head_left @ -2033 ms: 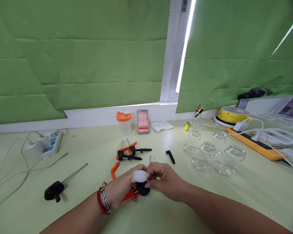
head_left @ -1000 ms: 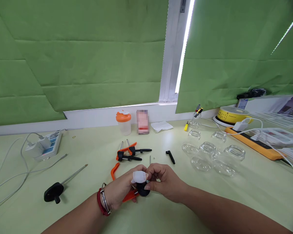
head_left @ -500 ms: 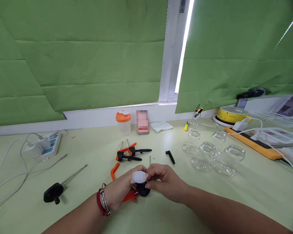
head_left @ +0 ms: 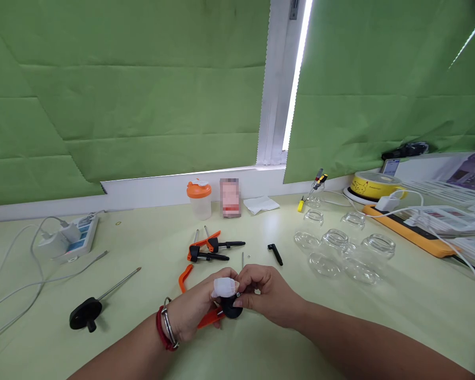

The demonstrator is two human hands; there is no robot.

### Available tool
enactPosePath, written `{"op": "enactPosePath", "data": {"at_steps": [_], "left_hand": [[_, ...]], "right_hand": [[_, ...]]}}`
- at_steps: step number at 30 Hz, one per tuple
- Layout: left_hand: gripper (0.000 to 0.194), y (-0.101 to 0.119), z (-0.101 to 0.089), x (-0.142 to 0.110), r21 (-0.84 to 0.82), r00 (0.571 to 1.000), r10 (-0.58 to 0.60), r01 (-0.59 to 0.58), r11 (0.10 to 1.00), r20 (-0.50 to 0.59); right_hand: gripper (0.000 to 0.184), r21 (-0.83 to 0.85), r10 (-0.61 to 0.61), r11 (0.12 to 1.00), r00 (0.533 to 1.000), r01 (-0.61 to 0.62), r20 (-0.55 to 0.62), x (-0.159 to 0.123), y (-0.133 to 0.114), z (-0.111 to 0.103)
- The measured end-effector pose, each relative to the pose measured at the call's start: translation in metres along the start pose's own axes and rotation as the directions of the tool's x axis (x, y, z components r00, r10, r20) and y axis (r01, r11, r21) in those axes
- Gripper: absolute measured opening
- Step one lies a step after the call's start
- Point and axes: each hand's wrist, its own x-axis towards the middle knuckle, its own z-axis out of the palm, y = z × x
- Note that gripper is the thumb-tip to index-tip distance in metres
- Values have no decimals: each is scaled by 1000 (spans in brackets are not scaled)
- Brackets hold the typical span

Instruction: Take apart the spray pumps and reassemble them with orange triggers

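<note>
My left hand (head_left: 196,303), a white wrap around its thumb, is closed on a black round part (head_left: 232,310) with an orange arm (head_left: 209,317). My right hand (head_left: 273,298) pinches at the top of that part, where a small shiny metal bit (head_left: 238,294) shows between the fingers; its kind is too small to tell. A thin metal rod (head_left: 243,259) sticks up just beyond my fingertips. Beside my left hand curves a loose orange piece (head_left: 184,277). Farther back lie similar black-and-orange assemblies (head_left: 209,250) with metal rods. A small black handle (head_left: 276,254) lies to the right.
On the left lie a screwdriver (head_left: 98,306) with a black handle and a power strip (head_left: 81,240) with cables. An orange-lidded cup (head_left: 200,200) stands at the back. Several clear glass jars (head_left: 332,253) stand to the right, near an orange-edged power strip (head_left: 411,230).
The view has shifted very slightly. Both hands keep their hold on the black part, and the shiny metal bit shows a little more clearly between the fingers.
</note>
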Motion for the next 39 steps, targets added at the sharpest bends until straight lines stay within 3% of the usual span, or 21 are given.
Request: {"op": "enactPosePath", "data": {"at_steps": [17, 23, 39], "left_hand": [[28, 0, 0, -1, -13, 1000, -4, 4, 1000, -15], [29, 2, 1, -2, 10, 1000, -4, 5, 1000, -15], [27, -2, 0, -1, 0, 1000, 4, -4, 1000, -13]], "right_hand": [[22, 0, 83, 997, 996, -83, 18, -1, -5, -1], [17, -33, 25, 999, 999, -24, 35, -2, -7, 0], [16, -37, 50, 998, 996, -48, 74, -4, -10, 0]]}}
